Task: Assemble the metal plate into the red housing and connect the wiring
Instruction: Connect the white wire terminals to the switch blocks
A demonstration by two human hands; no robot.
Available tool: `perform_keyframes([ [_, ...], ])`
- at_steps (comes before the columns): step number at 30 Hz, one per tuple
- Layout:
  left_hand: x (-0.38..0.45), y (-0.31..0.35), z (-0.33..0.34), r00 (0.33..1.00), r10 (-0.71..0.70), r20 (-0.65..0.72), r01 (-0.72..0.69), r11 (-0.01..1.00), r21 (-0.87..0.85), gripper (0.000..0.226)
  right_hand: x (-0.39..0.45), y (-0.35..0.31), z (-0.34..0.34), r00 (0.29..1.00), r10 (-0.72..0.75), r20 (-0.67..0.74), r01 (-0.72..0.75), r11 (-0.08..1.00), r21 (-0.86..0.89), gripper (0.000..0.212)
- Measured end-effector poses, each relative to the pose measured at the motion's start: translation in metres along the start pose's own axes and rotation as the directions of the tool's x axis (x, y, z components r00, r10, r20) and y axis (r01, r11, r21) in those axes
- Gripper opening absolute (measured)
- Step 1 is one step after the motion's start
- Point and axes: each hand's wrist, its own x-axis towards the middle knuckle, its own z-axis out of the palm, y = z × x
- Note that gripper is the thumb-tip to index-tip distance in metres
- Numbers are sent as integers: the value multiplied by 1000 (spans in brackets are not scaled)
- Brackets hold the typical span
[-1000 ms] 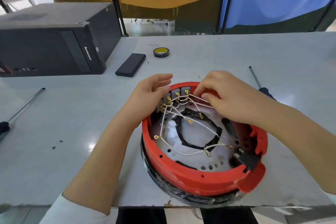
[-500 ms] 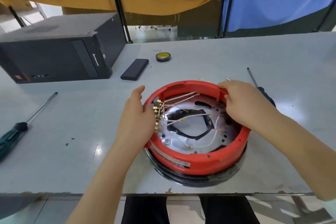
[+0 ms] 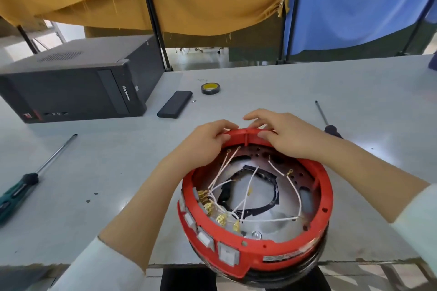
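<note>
At the table's near edge sits the red housing [image 3: 256, 247], switch blocks along its wall, the perforated metal plate [image 3: 279, 217] and loose white wires [image 3: 248, 186] inside, while my left hand [image 3: 203, 140] and right hand [image 3: 282, 136] grip its far rim.

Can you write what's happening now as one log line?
left hand grips red housing far rim | right hand grips rim | white wires loose

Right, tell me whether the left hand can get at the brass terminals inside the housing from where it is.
Probably yes. The left hand grips the red housing at its far rim, and the brass terminals lie uncovered below it, with only loose white wires nearby.
</note>
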Motion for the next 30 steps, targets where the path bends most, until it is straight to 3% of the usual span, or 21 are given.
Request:
perform_keyframes([
  [6, -9, -14, 0, 960, -204, -191, 204, 979, -20, 38, -7, 14, -15, 988, 155, -27, -157, 955, -253, 40],
  [10, -17, -10, 2, 959, -235, -159, 262, 948, 179, 48, -4, 12, -9, 992, 88, -92, -113, 938, -328, 44],
  [14, -12, -6, -11, 975, -200, -96, 218, 943, 251, 53, 8, 9, -4, 999, 8, -41, -18, 971, -237, 42],
  [17, 5, -2, -12, 999, -40, -16, 41, 990, 135, 48, 13, 3, -1, 998, -52, -31, 43, 974, -224, 38],
  [21, 25, -2, -5, 999, 18, 36, -15, 996, -87, 29, 11, -13, 6, 958, -263, -113, 227, 939, -260, 15],
  [23, 28, -5, -2, 998, 43, 49, -36, 991, -130, 27, 7, -18, 12, 967, -253, -30, 236, 933, -272, 7],
  [25, 29, -9, 1, 997, 38, 62, -26, 984, -177, 29, 6, -17, 21, 974, -225, 5, 211, 907, -366, 17],
  [27, 31, -13, 2, 998, 37, 45, -27, 979, -202, 30, 4, -16, 26, 978, -207, -32, 179, 904, -388, 22],
  [30, 32, -17, 5, 999, 39, 19, -33, 965, -259, 28, 0, -15, 28, 982, -178, -58, 148, 927, -345, 13],
])
